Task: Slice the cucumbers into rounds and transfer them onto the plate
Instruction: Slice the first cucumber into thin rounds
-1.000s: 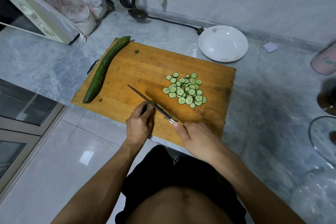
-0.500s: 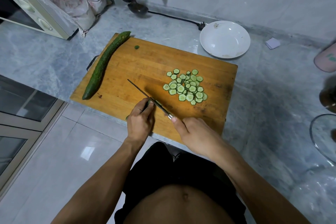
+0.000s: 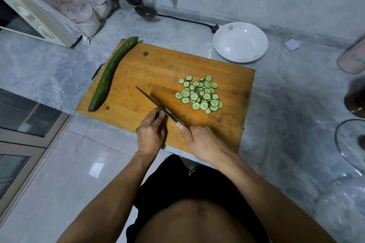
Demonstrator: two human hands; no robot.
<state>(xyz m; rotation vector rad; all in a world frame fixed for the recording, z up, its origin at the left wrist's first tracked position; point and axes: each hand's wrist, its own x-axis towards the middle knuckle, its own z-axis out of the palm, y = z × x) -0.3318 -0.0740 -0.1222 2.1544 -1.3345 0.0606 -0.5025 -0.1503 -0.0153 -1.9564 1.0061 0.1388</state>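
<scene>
One short cucumber stub is left under the left hand, fingertips pinching it against the cutting board. The right hand grips the knife, blade touching the stub's right end, rounds beyond; whole cucumber lies well left, plate empty.

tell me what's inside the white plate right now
No cucumber yet: the round white plate shows only small brownish smears near its rim. The sliced green cucumber rounds lie piled on the wooden cutting board. Nothing covers the plate.
</scene>
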